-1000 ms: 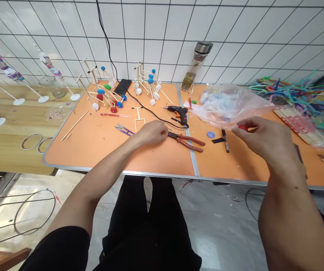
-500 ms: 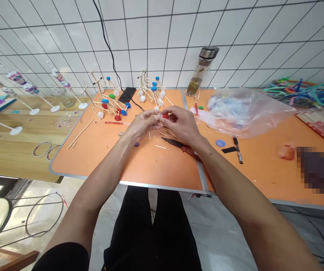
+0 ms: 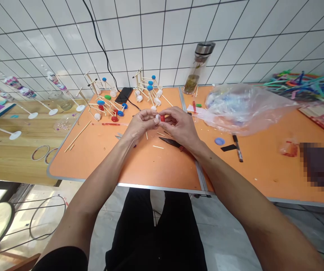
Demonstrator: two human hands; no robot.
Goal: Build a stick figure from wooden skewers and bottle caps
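Over the orange table (image 3: 162,169), my two hands meet fingertip to fingertip. Between thumb and fingers, my left hand (image 3: 141,124) pinches a small white piece (image 3: 158,117). Right against it, a small red piece (image 3: 162,118) is gripped by my right hand (image 3: 180,124). What exactly the two pieces are is too small to tell. Below my right hand lies a knife (image 3: 171,142), its handle partly covered by my wrist. Short thin sticks (image 3: 158,147) are scattered beneath. A scissors-like metal tip (image 3: 118,136) pokes out beside my left wrist.
Stick models with coloured balls (image 3: 105,101) stand at the back left, another (image 3: 147,90) near the wall. Around them are a phone (image 3: 124,95), a glass bottle (image 3: 197,69), a plastic bag (image 3: 246,109), a marker (image 3: 237,148) and a blue disc (image 3: 220,141).
The white and red pieces show more plainly between my fingertips, pressed side by side. My hands stay close together; the view has shifted slightly.
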